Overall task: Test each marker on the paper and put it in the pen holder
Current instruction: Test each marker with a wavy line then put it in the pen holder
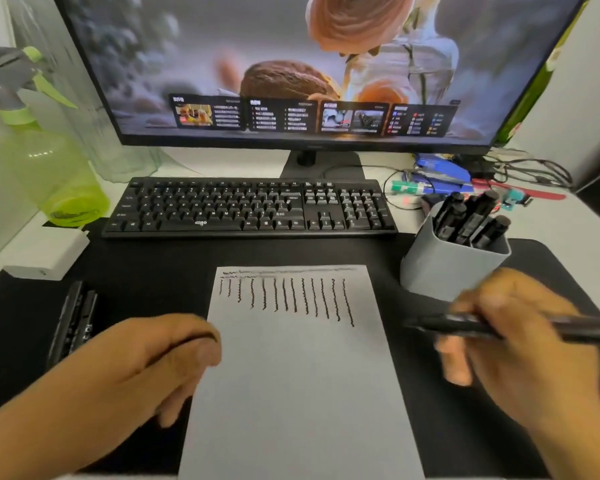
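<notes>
Several markers [471, 220] already stand in the grey pen holder [447, 271], far right of the paper [298, 368], on the black mat [136, 271]. A few more lie in a loose pile [73, 320] at the mat's left edge, so by my guess I'm past halfway.

My right hand [520, 341] is wrapped around one black marker [513, 327], held roughly level, just right of the paper & near side of the holder. It's blurred w/ motion, so I can't tell whether the cap's on or which end is the tip. My left hand [146, 362] sits at the paper's left edge, fingers curled; a thin dark thing shows under them, maybe a cap, can't tell.

Risks from here:
- Holder is crowded & the markers lean. If I drop this one in at an angle it may knock against the others, bounce out, or tip the holder.
- If the tip's bare, it could streak the mat or my fingers on the way over, or dry out once stowed.
- If my left hand lifts, the sheet may slide on the next stroke & smear the wavy test lines [288, 296].
- Rushing w/ a blurred swing near the holder = easy bump.
</notes>
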